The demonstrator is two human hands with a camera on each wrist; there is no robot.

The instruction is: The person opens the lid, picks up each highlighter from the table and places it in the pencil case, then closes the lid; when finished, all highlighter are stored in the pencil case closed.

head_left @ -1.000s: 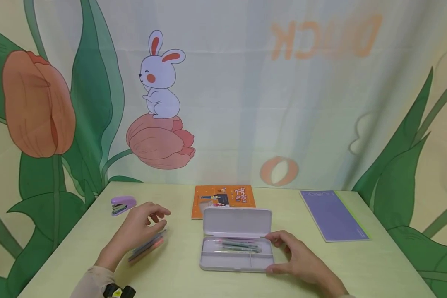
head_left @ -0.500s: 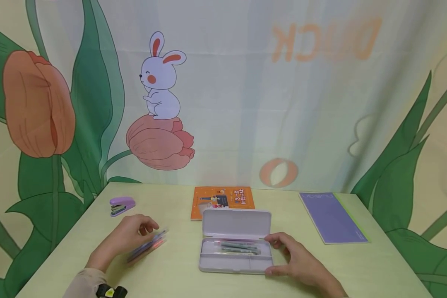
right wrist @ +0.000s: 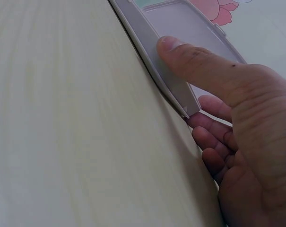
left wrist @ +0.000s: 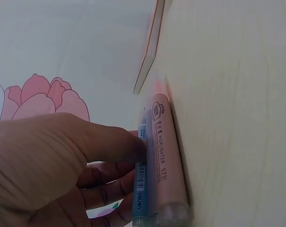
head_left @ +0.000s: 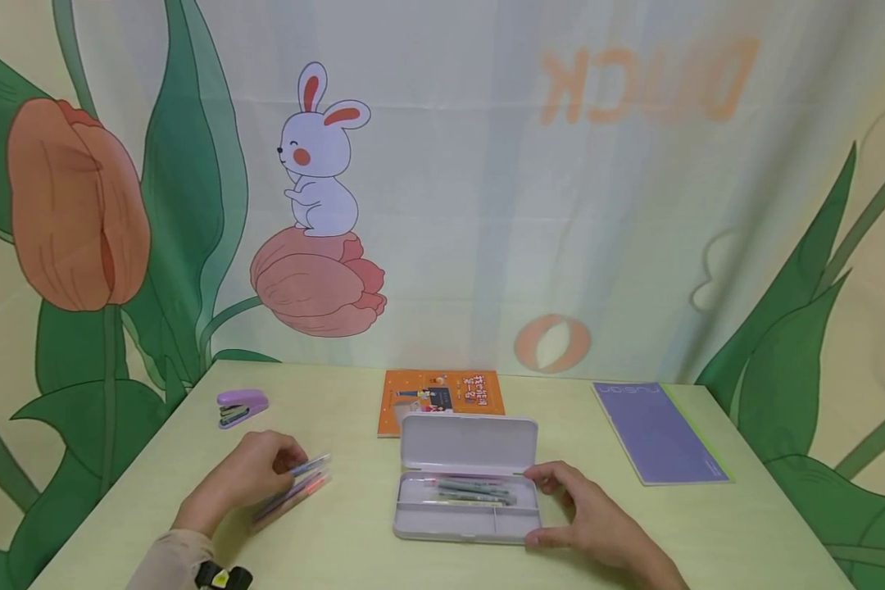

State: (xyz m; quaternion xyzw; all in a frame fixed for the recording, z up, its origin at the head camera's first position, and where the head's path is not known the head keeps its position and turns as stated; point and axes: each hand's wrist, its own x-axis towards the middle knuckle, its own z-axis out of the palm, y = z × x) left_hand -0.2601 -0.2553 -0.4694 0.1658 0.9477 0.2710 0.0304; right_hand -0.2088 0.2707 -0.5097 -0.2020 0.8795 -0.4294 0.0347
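Observation:
My left hand [head_left: 243, 475] is at a small group of pens on the table's left side. In the left wrist view its thumb and fingers pinch a blue pen [left wrist: 140, 189], which lies alongside a pale pink highlighter [left wrist: 169, 156]. A purplish pen between these two is mostly hidden. At the centre stands a light grey pencil case [head_left: 442, 524], lid raised, with several pens [head_left: 475, 492] in its rear compartment. My right hand [head_left: 593, 516] holds the case's right end, thumb at the front corner and fingers near the hinge side.
Behind the case lies an orange book [head_left: 442, 393], partly covered by the lid. A purple stapler [head_left: 242, 407] sits at the back left. On the right is a purple notebook [head_left: 660, 434]. A printed curtain [head_left: 442, 205] hangs behind the table.
My left hand has come down and leftward onto the pens and now pinches the blue one. My right hand stays at the pencil case.

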